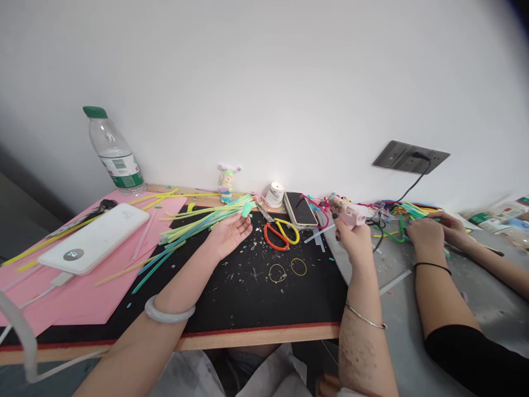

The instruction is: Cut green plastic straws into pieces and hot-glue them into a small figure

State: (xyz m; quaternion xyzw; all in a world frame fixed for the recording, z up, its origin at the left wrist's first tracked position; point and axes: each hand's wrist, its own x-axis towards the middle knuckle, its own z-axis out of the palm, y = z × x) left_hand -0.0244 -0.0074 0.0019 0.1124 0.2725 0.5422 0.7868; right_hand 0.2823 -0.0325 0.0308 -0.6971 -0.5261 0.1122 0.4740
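My left hand (232, 234), palm turned up and fingers curled, pinches a small mint-green piece of pipe cleaner (247, 209). Right beside it, a loose bundle of yellow, green and blue pipe cleaners (182, 232) fans out across the black mat (248, 303). My right hand (354, 236) is wrapped around a pale pink glue gun (353, 215), raised near the mat's right edge. Between my hands lie scissors (283, 234) with one red and one yellow handle loop. Two thin rubber bands (298, 267) rest on the mat among small scraps.
A white power bank (95, 238) with a cable lies on pink sheets (97, 300). Near the wall stand a water bottle (118, 157), a small doll (226, 184), a white cup (275, 194) and a phone (301, 209). At right, another person's hands (427, 237) handle pipe cleaners.
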